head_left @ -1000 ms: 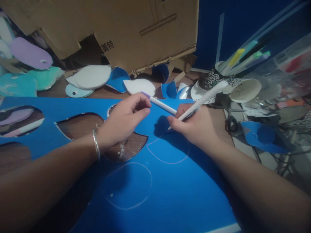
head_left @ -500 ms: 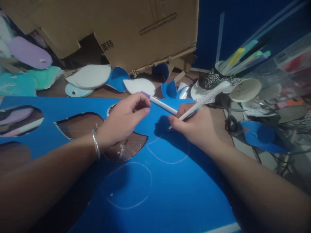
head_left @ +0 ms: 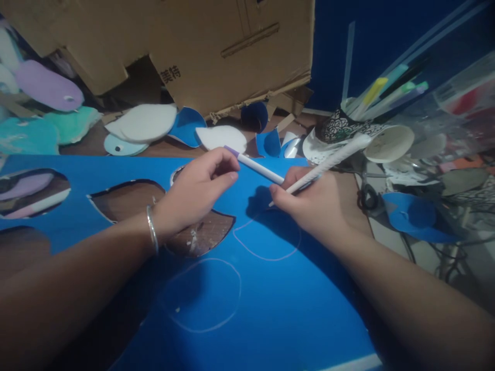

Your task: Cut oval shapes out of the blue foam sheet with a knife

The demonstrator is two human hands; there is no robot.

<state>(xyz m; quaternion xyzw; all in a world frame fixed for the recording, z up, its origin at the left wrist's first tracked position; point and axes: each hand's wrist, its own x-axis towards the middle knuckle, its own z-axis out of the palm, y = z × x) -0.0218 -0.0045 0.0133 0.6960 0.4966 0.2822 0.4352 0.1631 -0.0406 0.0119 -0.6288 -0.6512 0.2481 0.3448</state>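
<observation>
My right hand [head_left: 311,198] grips a long white pen [head_left: 332,159] with a ridged upper shaft, its tip low over the blue foam board [head_left: 294,314]. Pale outlines are drawn on the board, a rounded one [head_left: 266,257] just below the pen tip and a second one [head_left: 240,288] nearer me. My left hand [head_left: 204,183], wearing a silver bangle [head_left: 152,229], rests on the board with fingers loosely curled and thumb apart from the index finger. A white marker [head_left: 261,169] with a purple end spans the gap between my hands; whether either hand holds it is unclear.
Leaf-shaped cut-outs [head_left: 127,198] in the board bare the wooden table. Behind stand a cardboard sheet [head_left: 240,62] and foam fish pieces, including a purple one [head_left: 48,85]. A patterned pen cup [head_left: 334,123], scissors [head_left: 367,193] and a blue foam scrap [head_left: 413,216] are at right.
The upper end of the white pen has tipped slightly down and right. My left hand and the purple-ended marker have barely moved.
</observation>
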